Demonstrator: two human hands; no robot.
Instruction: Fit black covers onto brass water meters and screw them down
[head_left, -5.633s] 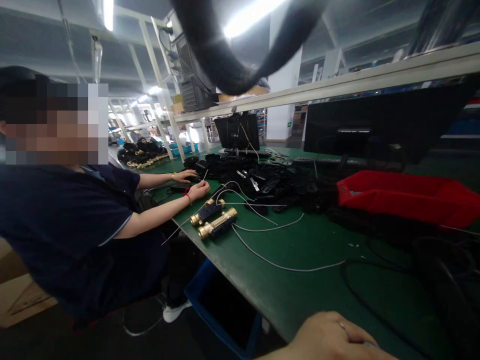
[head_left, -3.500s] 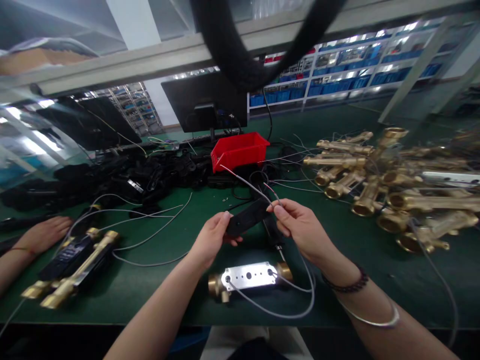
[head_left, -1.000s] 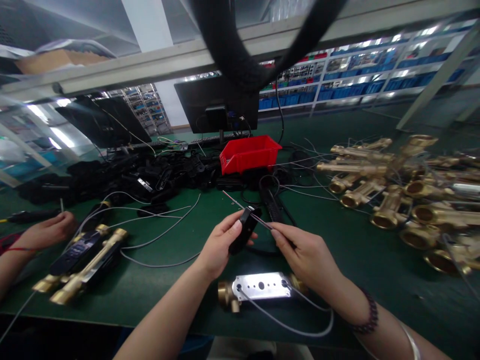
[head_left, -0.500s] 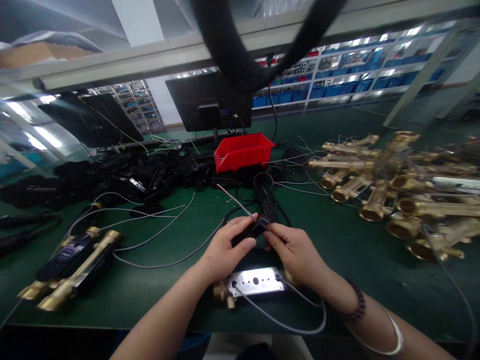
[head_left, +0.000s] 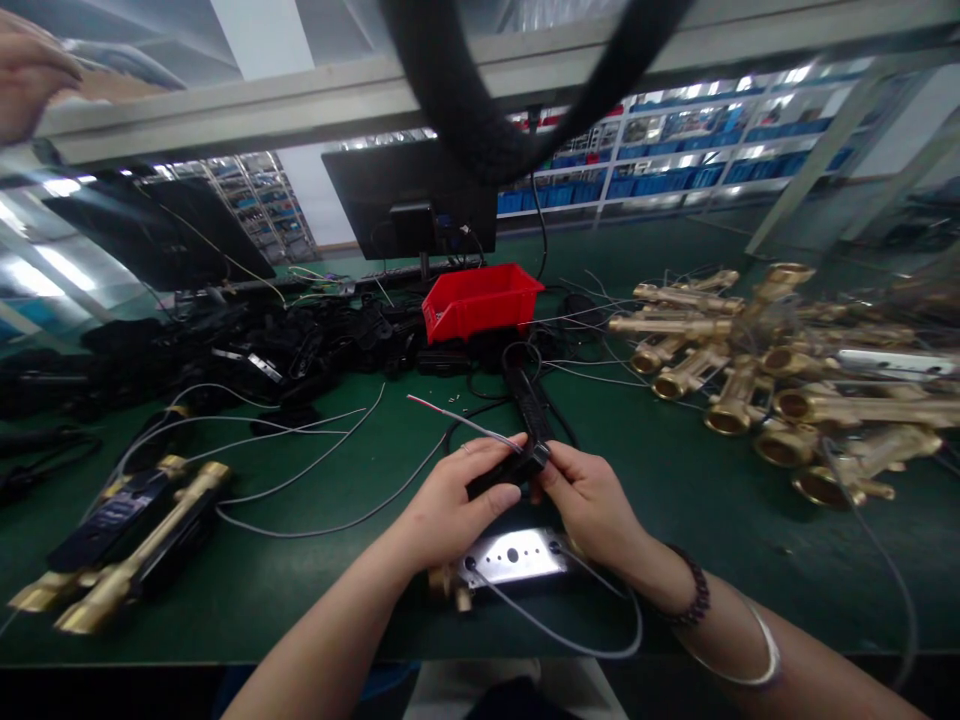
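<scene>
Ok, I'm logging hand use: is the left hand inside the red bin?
No, the left hand holds a black part, apart from the red bin.

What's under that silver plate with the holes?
A brass fitting: its left end and a stub show past the silver plate. The plate covers its middle, and the right hand covers most of its other end, so those can't be seen.

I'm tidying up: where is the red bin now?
In the head view, the red bin is near the centre, between the nearest monitor and the black part in the left hand.
</scene>
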